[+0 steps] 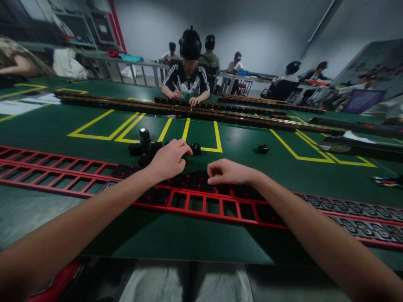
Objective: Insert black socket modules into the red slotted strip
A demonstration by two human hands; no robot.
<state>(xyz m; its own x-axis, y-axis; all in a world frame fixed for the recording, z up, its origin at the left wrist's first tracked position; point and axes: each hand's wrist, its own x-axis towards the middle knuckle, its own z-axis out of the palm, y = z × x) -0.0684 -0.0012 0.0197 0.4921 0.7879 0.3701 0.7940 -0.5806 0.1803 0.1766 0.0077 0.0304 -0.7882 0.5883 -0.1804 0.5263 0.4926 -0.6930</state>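
My left hand [171,159] hovers palm-down over loose black blocks [145,147], its fingers loosely bent and thumb and forefinger apart; no held thing shows. One black piece [195,147] lies just beyond its fingertips. My right hand [231,172] is curled, thumb against bent fingers, right above black square pieces [193,182] seated in a red ladder-like frame [204,205]. Whatever its fingertips hold or press is hidden. Several cells of the frame's near row show green table through them. Farther right, cells carry grey pieces with looped patterns [349,224].
A single black piece [262,149] lies to the right on the green table [233,136], which has yellow tape outlines. Long dark strips [252,117] run across behind. A person [185,79] works opposite with a thin tool. Coloured wires [387,180] lie far right.
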